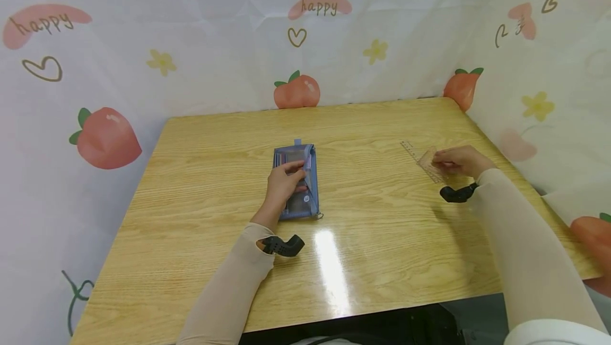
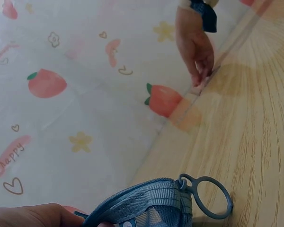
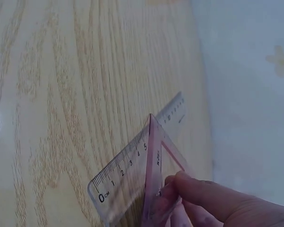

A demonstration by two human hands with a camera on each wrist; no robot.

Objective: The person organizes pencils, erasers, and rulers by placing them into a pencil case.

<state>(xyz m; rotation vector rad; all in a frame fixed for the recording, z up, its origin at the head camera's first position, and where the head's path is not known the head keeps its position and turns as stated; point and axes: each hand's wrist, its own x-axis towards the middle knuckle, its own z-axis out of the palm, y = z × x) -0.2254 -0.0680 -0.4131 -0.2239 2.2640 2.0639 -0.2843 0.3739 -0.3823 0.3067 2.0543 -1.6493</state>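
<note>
A blue zip pencil case [image 1: 298, 210] with see-through mesh lies on the middle of the table, its opening along the right side. My left hand [image 1: 280, 185] holds the edge of that opening between thumb and fingers. Coloured stick-like items show through the mesh. On the right of the table, my right hand [image 1: 462, 160] pinches a clear pinkish set square [image 3: 153, 163] between thumb and fingers. Below the set square a transparent ruler [image 3: 120, 174] with centimetre marks lies on the wood, partly covered by it in the right wrist view.
The wooden table [image 1: 215, 186] meets a white printed cloth [image 1: 229, 53] at the back and right side. A ring [image 2: 215, 197] hangs from the case's zip end. Light glares on the tabletop near the front.
</note>
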